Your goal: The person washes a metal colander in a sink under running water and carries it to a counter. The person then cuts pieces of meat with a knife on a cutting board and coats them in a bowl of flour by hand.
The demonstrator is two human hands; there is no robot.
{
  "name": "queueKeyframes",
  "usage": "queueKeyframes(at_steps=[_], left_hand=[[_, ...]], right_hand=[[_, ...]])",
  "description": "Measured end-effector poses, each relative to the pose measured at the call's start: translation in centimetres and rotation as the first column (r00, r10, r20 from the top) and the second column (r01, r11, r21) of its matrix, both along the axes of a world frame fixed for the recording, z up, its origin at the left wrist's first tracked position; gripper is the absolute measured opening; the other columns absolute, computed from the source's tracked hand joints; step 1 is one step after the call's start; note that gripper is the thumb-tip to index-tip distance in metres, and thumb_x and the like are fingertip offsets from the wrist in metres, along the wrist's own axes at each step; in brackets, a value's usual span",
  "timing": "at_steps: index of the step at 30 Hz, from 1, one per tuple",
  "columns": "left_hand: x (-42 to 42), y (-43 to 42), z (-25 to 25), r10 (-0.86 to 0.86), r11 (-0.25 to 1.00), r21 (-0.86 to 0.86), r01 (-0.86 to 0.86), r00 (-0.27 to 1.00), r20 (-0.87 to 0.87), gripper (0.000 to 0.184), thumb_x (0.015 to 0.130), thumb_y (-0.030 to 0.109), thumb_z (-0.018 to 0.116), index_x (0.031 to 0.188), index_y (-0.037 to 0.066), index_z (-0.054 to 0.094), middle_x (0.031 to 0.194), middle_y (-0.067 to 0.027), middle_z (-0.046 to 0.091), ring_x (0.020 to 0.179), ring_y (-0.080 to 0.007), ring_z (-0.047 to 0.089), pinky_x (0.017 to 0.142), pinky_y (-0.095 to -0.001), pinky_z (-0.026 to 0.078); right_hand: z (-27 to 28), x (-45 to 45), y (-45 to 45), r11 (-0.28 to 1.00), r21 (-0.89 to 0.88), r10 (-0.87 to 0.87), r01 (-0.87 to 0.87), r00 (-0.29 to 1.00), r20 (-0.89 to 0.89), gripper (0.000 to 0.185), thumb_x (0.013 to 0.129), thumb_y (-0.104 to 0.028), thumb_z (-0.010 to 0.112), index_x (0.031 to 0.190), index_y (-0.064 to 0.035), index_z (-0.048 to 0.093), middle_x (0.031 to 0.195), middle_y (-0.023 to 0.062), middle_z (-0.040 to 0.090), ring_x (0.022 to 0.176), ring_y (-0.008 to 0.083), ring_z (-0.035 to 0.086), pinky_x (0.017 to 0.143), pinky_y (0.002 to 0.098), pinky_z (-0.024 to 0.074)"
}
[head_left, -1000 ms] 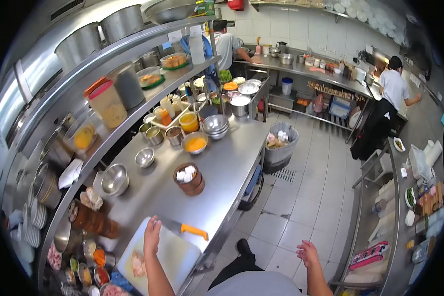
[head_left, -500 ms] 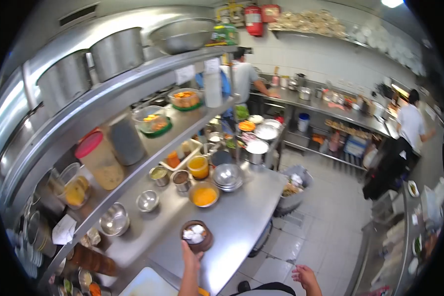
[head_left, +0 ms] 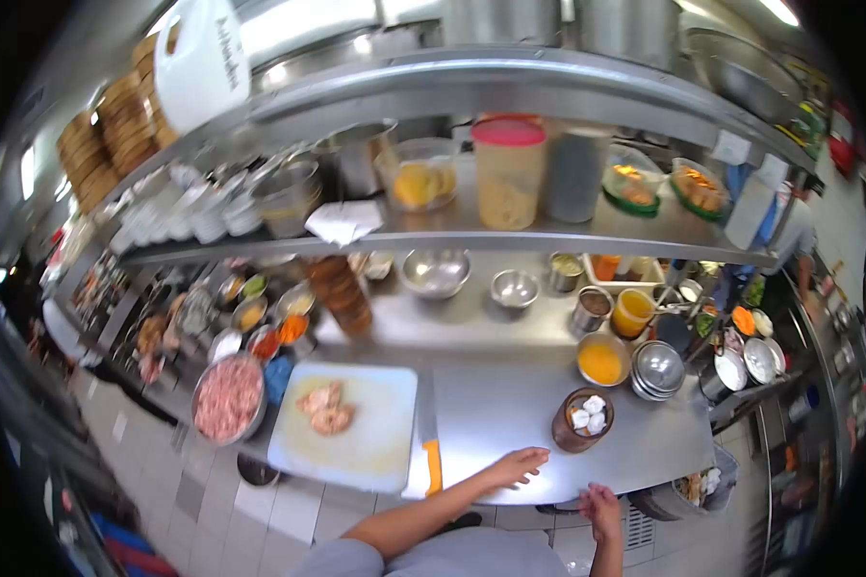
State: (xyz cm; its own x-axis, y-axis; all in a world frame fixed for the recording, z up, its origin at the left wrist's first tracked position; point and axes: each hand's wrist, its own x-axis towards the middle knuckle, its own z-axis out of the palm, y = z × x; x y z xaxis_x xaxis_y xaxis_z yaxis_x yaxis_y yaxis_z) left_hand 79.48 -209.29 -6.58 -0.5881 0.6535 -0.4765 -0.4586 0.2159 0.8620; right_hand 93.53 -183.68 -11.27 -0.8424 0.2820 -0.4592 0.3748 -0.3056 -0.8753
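A brown round pot (head_left: 570,439) with several white lumps (head_left: 590,415) inside stands on the steel counter. My left hand (head_left: 520,465) is just left of and below it, apart from it, fingers stretched out and holding nothing. Near the counter's front edge is my right hand (head_left: 601,510), its fingers loosely bent and apart, with nothing visible in them. To the left lies a knife (head_left: 433,466) with a yellow handle, alongside a white cutting board (head_left: 289,444). Pieces of raw meat (head_left: 326,409) rest on that board.
A bowl of pinkish minced meat (head_left: 228,397) stands left of the board. Behind the pot are a bowl of orange liquid (head_left: 601,360) and stacked metal bowls (head_left: 659,369). A steel shelf (head_left: 433,243) crosses above the counter. A bin (head_left: 722,481) stands right.
My left hand has let go of the brown pot and moved away to its left. The view has swung left, bringing the whole cutting board, knife and minced meat into sight.
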Motion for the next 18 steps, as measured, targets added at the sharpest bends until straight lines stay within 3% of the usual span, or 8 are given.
queueKeyframes(at_steps=[2,6,8,10,12,14,17,18], left_hand=[[1.6,-3.7,0.5,0.048,0.998,0.043,-0.044,0.996,-0.076,0.056,0.099,0.047,0.048,0.14,0.008,0.045,0.13,-0.0097,0.055,0.111,-0.0192,0.056,0.09,-0.0334,0.049],[6.0,-11.9,2.6,0.441,0.881,-0.097,-0.462,0.879,-0.18,0.036,0.097,0.033,0.057,0.119,0.005,0.062,0.109,-0.006,0.065,0.098,-0.0142,0.061,0.081,-0.0281,0.049],[8.6,-15.9,3.3,0.712,0.702,0.087,-0.707,0.692,-0.119,0.026,0.094,0.025,0.062,0.11,0.003,0.063,0.103,-0.0079,0.065,0.092,-0.0156,0.063,0.078,-0.0316,0.054],[10.1,-19.3,5.1,0.84,0.54,0.146,-0.829,0.52,-0.151,0.018,0.093,0.015,0.06,0.105,0.002,0.061,0.104,-0.0104,0.066,0.09,-0.0181,0.065,0.076,-0.0344,0.055],[10.1,-21.6,7.1,0.88,0.457,0.201,-0.866,0.408,-0.242,0.012,0.092,0.01,0.057,0.102,0.003,0.058,0.103,-0.0122,0.066,0.087,-0.0202,0.066,0.072,-0.0346,0.056],[9.6,-23.5,9.2,0.891,0.414,0.273,-0.868,0.326,-0.315,0.01,0.091,0.007,0.055,0.1,0.003,0.056,0.101,-0.0129,0.066,0.084,-0.0211,0.067,0.067,-0.0335,0.057],[8.5,-24.7,12.4,0.885,0.408,0.316,-0.856,0.287,-0.365,0.009,0.092,0.007,0.054,0.099,0.003,0.056,0.099,-0.0127,0.065,0.081,-0.0195,0.066,0.063,-0.0308,0.057],[8.2,-24.8,13.3,0.885,0.411,0.362,-0.837,0.269,-0.381,0.009,0.093,0.007,0.053,0.099,0.002,0.056,0.099,-0.0129,0.065,0.08,-0.0195,0.066,0.063,-0.0305,0.057]], right_hand=[[0.5,-1.2,0.9,0.998,-0.031,0.058,-0.058,0.998,-0.003,0.018,0.096,-0.019,0.056,0.107,-0.0041,0.057,0.079,0.0055,0.063,0.061,0.0151,0.059,0.053,0.0275,0.048],[0.7,-5.3,1.7,0.98,-0.052,0.19,-0.194,0.979,-0.076,0.011,0.093,-0.013,0.058,0.095,-0.0023,0.06,0.063,0.0035,0.054,0.051,0.0129,0.051,0.049,0.0266,0.0423],[5.1,-6.4,2.0,0.967,-0.102,0.222,-0.234,0.968,-0.115,0.01,0.092,-0.013,0.058,0.094,-0.0027,0.06,0.063,0.003,0.053,0.051,0.0119,0.05,0.048,0.0259,0.0412],[12.6,-9.6,3.1,0.94,0.226,0.315,-0.255,0.902,-0.295,0.008,0.091,-0.012,0.059,0.093,-0.0038,0.06,0.063,0.0014,0.052,0.051,0.0102,0.048,0.048,0.0245,0.0393],[22.7,-12.1,3.5,0.927,0.361,0.274,-0.098,0.834,-0.478,0.02,0.089,-0.013,0.063,0.105,-0.0017,0.061,0.074,-0.0008,0.055,0.061,0.0076,0.05,0.053,0.0228,0.0404],[31.8,-14.7,3.5,0.938,0.347,0.277,0.018,0.564,-0.778,0.03,0.088,-0.007,0.06,0.117,-0.0006,0.056,0.079,-0.001,0.053,0.067,0.0073,0.05,0.057,0.0223,0.0423],[45.9,-16.1,-0.6,0.875,0.391,0.269,0.285,0.386,-0.883,0.03,0.091,-0.01,0.06,0.12,-0.0014,0.059,0.089,-0.0022,0.056,0.078,0.0049,0.051,0.068,0.0195,0.0429],[49.8,-17.3,-1.9,0.844,0.438,0.353,0.309,0.295,-0.888,0.029,0.092,-0.013,0.061,0.119,-0.0013,0.06,0.095,-0.0018,0.058,0.08,0.0043,0.052,0.068,0.0194,0.0434]])
